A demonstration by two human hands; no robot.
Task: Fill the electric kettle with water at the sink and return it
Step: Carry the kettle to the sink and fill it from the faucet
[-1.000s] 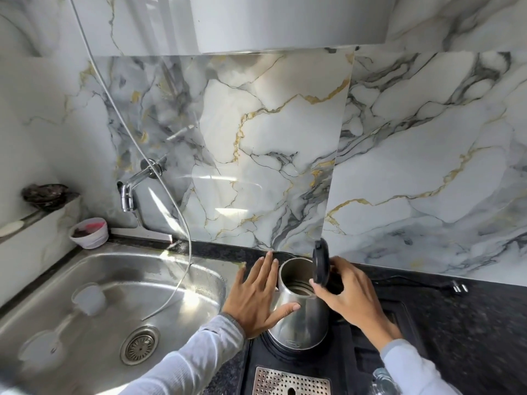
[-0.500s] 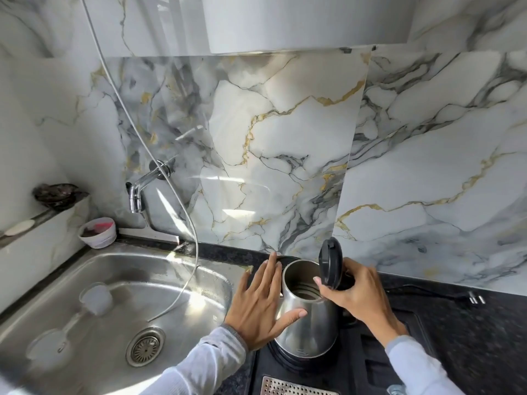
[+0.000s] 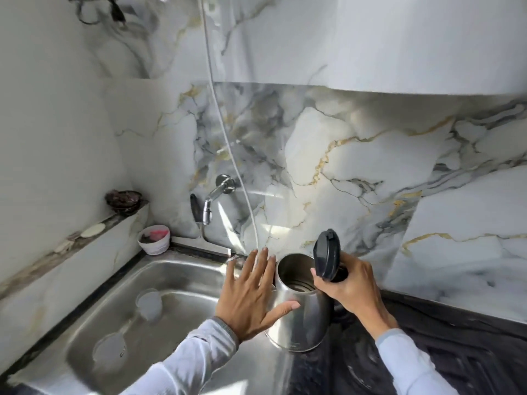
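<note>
A stainless steel electric kettle [image 3: 299,317] with its black lid [image 3: 326,253] flipped up is held above the right rim of the sink [image 3: 182,269]. My right hand [image 3: 346,287] grips its handle at the back. With fingers spread, my left hand [image 3: 251,297] lies flat against the kettle's left side, thumb across the front. The inside of the kettle looks empty. A chrome wall tap [image 3: 212,202] sticks out over the sink's back edge, up and left of the kettle.
A thin white hose [image 3: 228,143] hangs down the marble wall to the sink's back edge. A small white bowl [image 3: 154,239] sits at the sink's far left corner. A ledge [image 3: 85,238] with soap pieces runs along the left. Dark countertop [image 3: 470,346] lies to the right.
The kettle has been lifted off its black base and carried left to the sink's rim, both hands keeping their places on it. The view has swung left and up.
</note>
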